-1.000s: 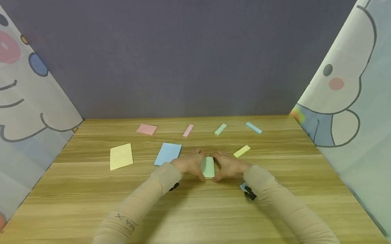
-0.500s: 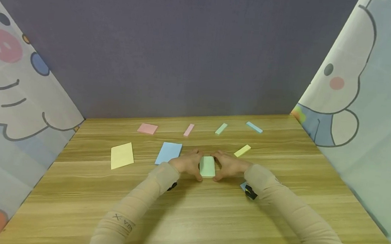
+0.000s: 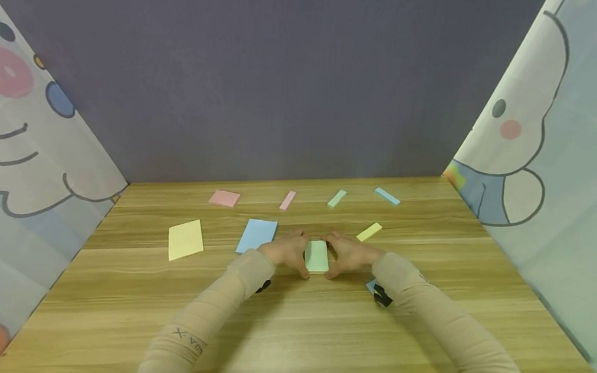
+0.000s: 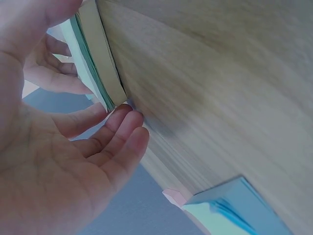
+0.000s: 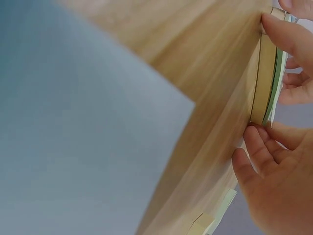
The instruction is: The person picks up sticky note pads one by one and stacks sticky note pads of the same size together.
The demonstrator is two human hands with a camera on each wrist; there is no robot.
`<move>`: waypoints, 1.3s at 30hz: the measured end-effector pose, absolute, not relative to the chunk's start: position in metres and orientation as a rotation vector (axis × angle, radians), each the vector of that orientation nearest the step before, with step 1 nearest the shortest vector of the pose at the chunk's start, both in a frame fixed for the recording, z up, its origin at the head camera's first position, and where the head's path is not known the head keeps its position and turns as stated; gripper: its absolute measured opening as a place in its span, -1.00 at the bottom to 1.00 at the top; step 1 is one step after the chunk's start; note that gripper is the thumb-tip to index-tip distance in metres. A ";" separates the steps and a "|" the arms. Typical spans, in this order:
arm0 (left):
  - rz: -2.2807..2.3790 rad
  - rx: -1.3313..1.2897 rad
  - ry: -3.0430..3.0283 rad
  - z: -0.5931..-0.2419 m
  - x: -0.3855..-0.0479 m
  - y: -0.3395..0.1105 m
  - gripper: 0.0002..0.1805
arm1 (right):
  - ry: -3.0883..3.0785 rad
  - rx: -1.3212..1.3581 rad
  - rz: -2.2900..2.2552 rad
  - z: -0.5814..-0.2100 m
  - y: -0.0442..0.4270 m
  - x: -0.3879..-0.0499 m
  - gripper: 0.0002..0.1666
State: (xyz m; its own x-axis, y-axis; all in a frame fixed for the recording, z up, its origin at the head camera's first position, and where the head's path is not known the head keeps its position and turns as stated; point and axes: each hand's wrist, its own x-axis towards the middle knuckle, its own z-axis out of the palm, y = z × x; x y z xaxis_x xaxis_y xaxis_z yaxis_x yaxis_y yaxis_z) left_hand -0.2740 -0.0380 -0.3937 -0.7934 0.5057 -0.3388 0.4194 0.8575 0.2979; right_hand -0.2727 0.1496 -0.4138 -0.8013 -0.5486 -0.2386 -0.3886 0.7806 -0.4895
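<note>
A small stack with a green top (image 3: 316, 256) lies on the wooden table between both hands. My left hand (image 3: 288, 252) holds its left side, thumb at the near end and fingertips at the far end. My right hand (image 3: 348, 254) grips the right side the same way. From the left wrist, the stack (image 4: 100, 54) shows green layers against a thicker cream layer, beside my left hand (image 4: 54, 147). The right wrist view has the stack's yellowish edge (image 5: 264, 73) between thumb and fingers of my right hand (image 5: 283, 181).
A blue pad (image 3: 257, 235) lies left of the hands, with a yellow pad (image 3: 185, 240) and pink pad (image 3: 224, 198) beyond. Narrow pink (image 3: 288, 200), green (image 3: 337, 199), blue (image 3: 387, 196) and yellow (image 3: 369, 232) strips lie behind. Another blue piece (image 3: 371, 285) shows by the right wrist.
My left hand has shifted slightly left, and more of the green top shows between the hands. The right hand has hardly moved.
</note>
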 end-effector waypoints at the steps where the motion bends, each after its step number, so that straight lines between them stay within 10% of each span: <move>1: 0.292 0.684 2.618 -0.394 -0.274 -0.038 0.01 | 2.602 -0.707 -0.603 -0.414 0.150 -0.273 0.11; 39: 0.248 0.726 2.614 -0.395 -0.276 -0.035 -0.13 | 2.592 -0.714 -0.541 -0.412 0.147 -0.273 0.07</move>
State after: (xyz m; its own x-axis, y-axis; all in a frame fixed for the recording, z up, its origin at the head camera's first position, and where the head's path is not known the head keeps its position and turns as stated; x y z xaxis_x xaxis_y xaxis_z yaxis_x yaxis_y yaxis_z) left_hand -0.2759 -0.0354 -0.3948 -0.7785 0.5262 -0.3421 0.4524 0.8482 0.2754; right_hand -0.2730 0.1474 -0.4119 -0.7913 -0.5496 -0.2679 -0.3964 0.7948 -0.4596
